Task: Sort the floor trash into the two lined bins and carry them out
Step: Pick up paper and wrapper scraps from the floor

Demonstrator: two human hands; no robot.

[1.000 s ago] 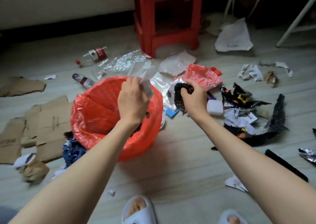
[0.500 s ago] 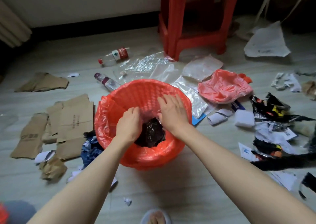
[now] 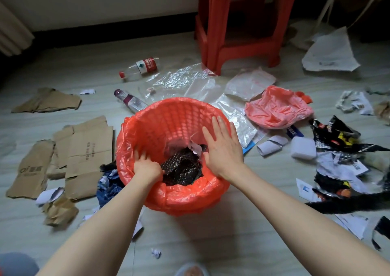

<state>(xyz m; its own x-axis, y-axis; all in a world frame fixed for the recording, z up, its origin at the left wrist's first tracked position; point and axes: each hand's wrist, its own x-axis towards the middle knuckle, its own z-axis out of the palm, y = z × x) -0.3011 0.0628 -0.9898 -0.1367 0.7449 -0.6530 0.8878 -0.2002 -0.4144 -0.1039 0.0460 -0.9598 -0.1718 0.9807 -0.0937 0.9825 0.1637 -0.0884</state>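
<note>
A basket bin with a red liner [image 3: 168,109] stands on the floor in front of me. Inside it lie a crumpled black wrapper [image 3: 181,168] and a small white paper scrap [image 3: 195,148]. My left hand [image 3: 145,164] is down inside the bin at its near left, its spread fingers touching the liner wall and holding nothing. Over the bin's right half hovers my right hand [image 3: 223,147], flat, with straight fingers and nothing in it.
Cardboard pieces [image 3: 84,149] lie left of the bin, with two plastic bottles [image 3: 139,68] and clear plastic film [image 3: 185,81] behind it. A pink bag [image 3: 276,107], black wrappers [image 3: 335,134] and paper scraps lie to the right. A red stool [image 3: 238,22] stands by the far wall.
My right hand carried the black wrapper into the bin and let it go. My left hand dropped its white scrap there. Both hands are now empty over the bin.
</note>
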